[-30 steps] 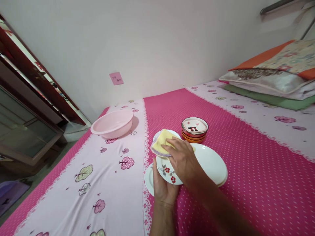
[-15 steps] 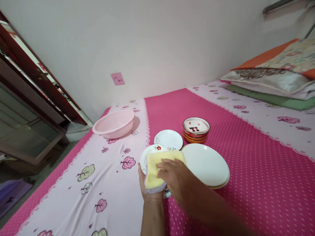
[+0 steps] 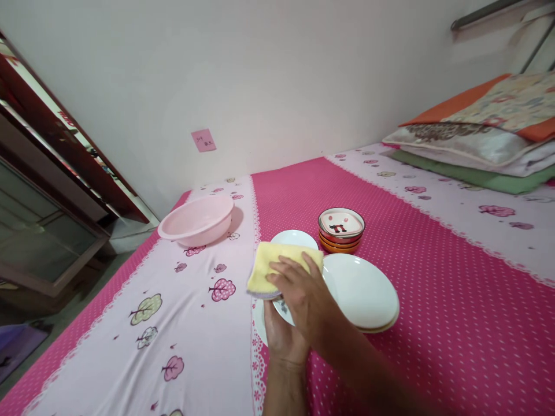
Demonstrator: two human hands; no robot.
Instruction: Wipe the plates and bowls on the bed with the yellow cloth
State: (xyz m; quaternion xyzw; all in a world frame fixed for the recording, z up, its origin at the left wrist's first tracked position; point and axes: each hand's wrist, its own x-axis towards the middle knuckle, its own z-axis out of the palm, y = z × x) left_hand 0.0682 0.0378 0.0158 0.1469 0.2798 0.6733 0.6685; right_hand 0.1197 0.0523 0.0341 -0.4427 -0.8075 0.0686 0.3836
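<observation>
My left hand (image 3: 281,335) grips a small white plate with a red flower pattern (image 3: 282,306) from below, tilted up above the bed. My right hand (image 3: 303,294) presses a folded yellow cloth (image 3: 277,264) flat against the plate's upper face, fingers spread over it. Most of the held plate is hidden by the cloth and my right hand. Under my hands lies another small white plate (image 3: 259,319), only its left edge showing.
On the pink bedspread (image 3: 433,300) lie a stack of large white plates (image 3: 368,292), a small white plate (image 3: 295,238), stacked red and orange bowls (image 3: 341,230) and a pink basin (image 3: 196,218). Folded bedding (image 3: 477,138) sits far right. A dark cabinet (image 3: 47,190) stands left.
The cloth and my right hand slid from the plate's near left part up toward its far edge. My left hand shifted the plate slightly right and tilted it.
</observation>
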